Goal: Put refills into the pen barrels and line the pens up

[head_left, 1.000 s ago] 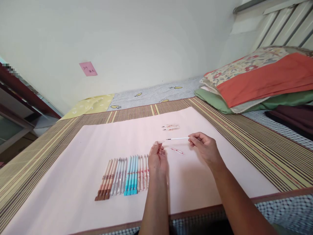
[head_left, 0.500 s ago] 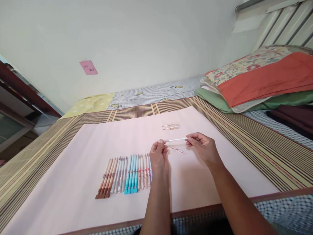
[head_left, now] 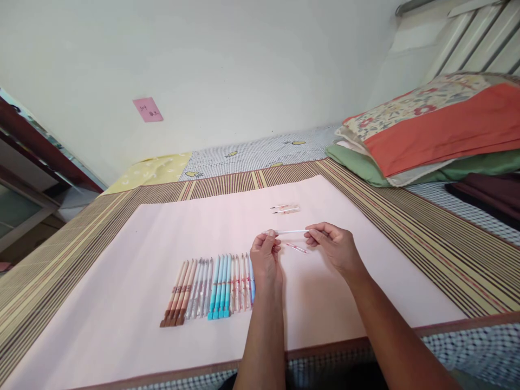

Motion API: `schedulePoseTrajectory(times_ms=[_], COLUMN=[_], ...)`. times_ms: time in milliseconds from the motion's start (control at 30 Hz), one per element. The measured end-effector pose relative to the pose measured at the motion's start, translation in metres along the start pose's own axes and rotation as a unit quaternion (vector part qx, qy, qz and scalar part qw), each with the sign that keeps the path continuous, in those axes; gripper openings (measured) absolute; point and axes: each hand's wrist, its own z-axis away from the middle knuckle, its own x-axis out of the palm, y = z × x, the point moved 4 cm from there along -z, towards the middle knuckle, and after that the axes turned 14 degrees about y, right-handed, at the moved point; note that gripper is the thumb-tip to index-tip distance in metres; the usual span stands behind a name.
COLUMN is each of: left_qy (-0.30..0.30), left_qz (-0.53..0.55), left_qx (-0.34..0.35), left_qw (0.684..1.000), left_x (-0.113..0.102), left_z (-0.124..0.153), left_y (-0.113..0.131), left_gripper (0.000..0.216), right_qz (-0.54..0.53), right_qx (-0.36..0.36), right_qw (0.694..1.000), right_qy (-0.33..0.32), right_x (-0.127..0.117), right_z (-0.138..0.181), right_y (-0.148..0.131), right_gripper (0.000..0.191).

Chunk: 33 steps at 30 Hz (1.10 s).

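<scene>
My right hand (head_left: 333, 247) pinches the right end of a thin white pen refill (head_left: 291, 232), held level above a pale pink sheet (head_left: 122, 325). My left hand (head_left: 266, 256) pinches a small clear pen piece at the refill's left tip, so the two meet. Just below the refill, one clear pen part with red print (head_left: 296, 248) lies on the sheet. A row of several pens (head_left: 211, 287), brown, clear, blue and pink, lies side by side to the left of my left hand.
Two more small pen parts (head_left: 285, 209) lie farther back on the sheet. The sheet rests on a striped woven mat (head_left: 455, 249). Folded bedding and a pillow (head_left: 430, 130) are stacked at the right. A pink note (head_left: 148, 110) sticks to the wall.
My hands have come together: the refill's tip, free of my left hand a second ago, now reaches the piece in my left fingers. The right hand moved left.
</scene>
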Motion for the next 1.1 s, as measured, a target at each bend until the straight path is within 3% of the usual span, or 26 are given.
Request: schedulePoseTrajectory(times_ms=[467, 633, 733, 800, 933, 1033, 1100], left_qy=[-0.026, 0.02, 0.046, 0.036, 0.005, 0.009, 0.021], left_qz=[-0.015, 0.047, 0.119, 0.178, 0.199, 0.163, 0.145], left_qx=[-0.013, -0.127, -0.217, -0.227, -0.188, -0.173, -0.18], left_qw=[0.999, 0.991, 0.968, 0.957, 0.962, 0.971, 0.973], left_x=[0.003, 0.002, 0.0, 0.0, -0.001, -0.002, -0.003], left_z=[0.006, 0.006, 0.003, 0.0, -0.005, -0.005, -0.004], left_y=[-0.006, -0.013, -0.007, 0.005, 0.021, 0.016, 0.01], left_gripper=[0.033, 0.014, 0.02, 0.024, 0.024, 0.017, 0.014], right_qz=[0.022, 0.02, 0.031, 0.078, 0.266, 0.398, 0.435], right_qx=[-0.004, -0.019, -0.042, -0.059, -0.12, -0.172, -0.199], right_qw=[0.999, 0.999, 0.998, 0.995, 0.953, 0.895, 0.872], right_qy=[-0.028, -0.017, -0.017, -0.023, -0.078, -0.103, -0.102], right_x=[0.018, 0.02, 0.015, 0.01, 0.008, 0.015, 0.019], right_z=[0.015, 0.018, 0.014, 0.011, 0.009, 0.013, 0.015], right_y=[0.004, -0.007, -0.01, -0.006, 0.008, 0.015, 0.015], right_gripper=[0.034, 0.033, 0.033, 0.03, 0.013, 0.004, 0.006])
